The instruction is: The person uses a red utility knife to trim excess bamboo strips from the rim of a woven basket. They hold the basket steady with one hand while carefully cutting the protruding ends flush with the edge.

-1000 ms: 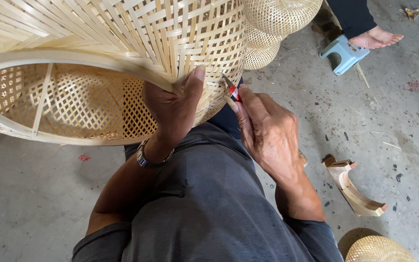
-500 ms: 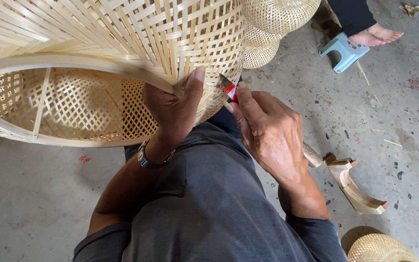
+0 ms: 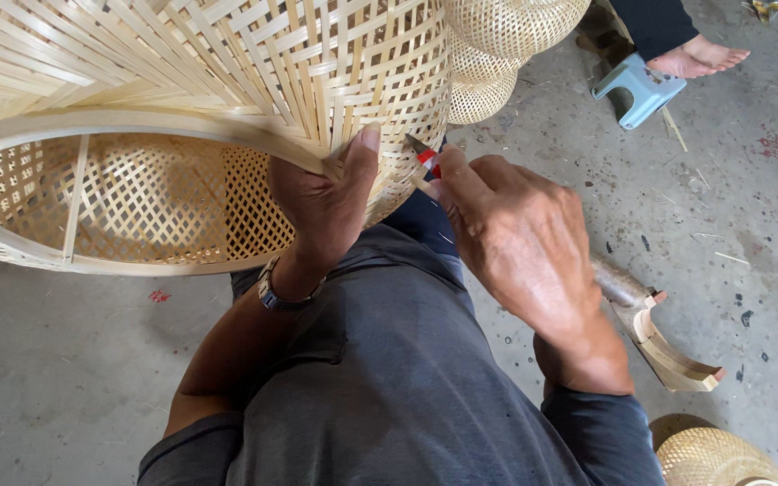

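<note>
The left hand [image 3: 321, 202] grips the rim of the large woven bamboo basket [image 3: 200, 108] lying on its side across the lap, thumb pressed on the weave, while the right hand [image 3: 520, 238] pinches a small red-handled tool [image 3: 425, 157] against its edge.

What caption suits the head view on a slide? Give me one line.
Left hand grips the rim of a woven bamboo basket while the right hand holds a red-tipped pencil to its weave.
</note>
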